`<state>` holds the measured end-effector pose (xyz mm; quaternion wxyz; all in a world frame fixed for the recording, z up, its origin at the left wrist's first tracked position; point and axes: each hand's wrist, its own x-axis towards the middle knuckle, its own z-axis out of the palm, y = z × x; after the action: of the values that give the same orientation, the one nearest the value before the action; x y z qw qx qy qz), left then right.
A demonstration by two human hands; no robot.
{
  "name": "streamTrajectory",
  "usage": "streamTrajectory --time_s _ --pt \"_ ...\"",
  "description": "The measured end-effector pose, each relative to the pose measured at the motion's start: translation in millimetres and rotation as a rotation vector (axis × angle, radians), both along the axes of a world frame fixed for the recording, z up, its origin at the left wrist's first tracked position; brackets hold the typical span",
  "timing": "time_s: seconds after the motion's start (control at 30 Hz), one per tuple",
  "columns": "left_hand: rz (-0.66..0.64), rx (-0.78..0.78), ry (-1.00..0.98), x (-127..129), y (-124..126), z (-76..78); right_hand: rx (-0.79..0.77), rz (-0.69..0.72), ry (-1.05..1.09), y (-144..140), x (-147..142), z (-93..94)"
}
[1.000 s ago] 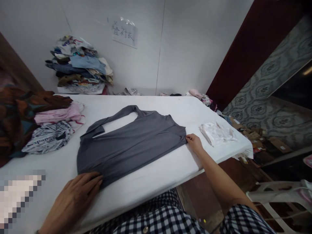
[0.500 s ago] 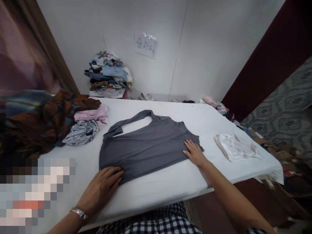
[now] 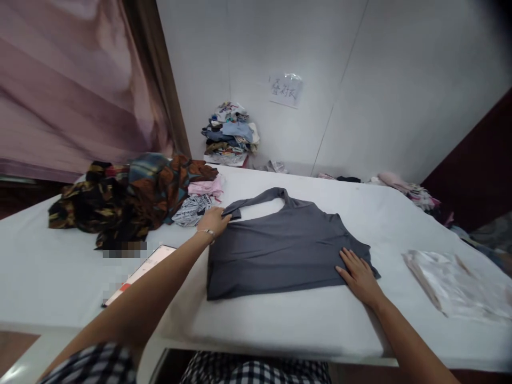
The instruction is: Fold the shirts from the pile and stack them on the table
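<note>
Folding in progress — one grey top [image 3: 280, 245] lies flat mid-table [image 3: 280, 330]. The left hand [image 3: 214, 221] pinches its far-left strap; the right hand [image 3: 358, 272] rests flat, unclenched, on its near-right corner. Likely next: carry the strap inward, keeping the corner pinned. Left of the top: one patterned heap [image 3: 128, 192]; right of it, one white folded piece [image 3: 456, 285].

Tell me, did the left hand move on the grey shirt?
Yes. The left hand went from the grey shirt's near corner to its far sleeve end.
</note>
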<state>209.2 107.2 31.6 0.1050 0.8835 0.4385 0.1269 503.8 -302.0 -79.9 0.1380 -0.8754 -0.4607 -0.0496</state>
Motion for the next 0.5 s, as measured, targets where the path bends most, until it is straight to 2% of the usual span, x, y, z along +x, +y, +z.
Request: streamTrajectory --time_s 0.13,0.2,0.27,0.33,0.4,0.47,0.5 --pt "0.200 -0.125 0.077 35.1 24.8 -4.8 -0.001 0.003 -0.007 0.7 0.0 -0.4" --pt "0.231 -0.148 0.070 45.8 30.2 -3.7 -0.007 0.007 -0.007 1.2 -0.4 0.5" --pt "0.222 -0.125 0.020 53.3 34.1 4.9 -0.008 0.011 -0.005 1.7 -0.5 0.9" --pt "0.197 -0.072 -0.058 58.6 36.4 23.7 -0.001 0.012 -0.003 2.4 -0.7 1.0" --pt "0.165 0.012 -0.168 60.7 33.7 51.8 0.006 0.010 0.004 3.3 -1.4 1.2" --pt "0.086 0.152 -0.309 57.8 21.1 83.1 0.009 0.003 0.018 4.1 -2.5 1.9" --pt "0.007 0.242 -0.379 53.9 10.2 96.7 0.011 -0.001 0.030 4.2 -2.9 2.7"
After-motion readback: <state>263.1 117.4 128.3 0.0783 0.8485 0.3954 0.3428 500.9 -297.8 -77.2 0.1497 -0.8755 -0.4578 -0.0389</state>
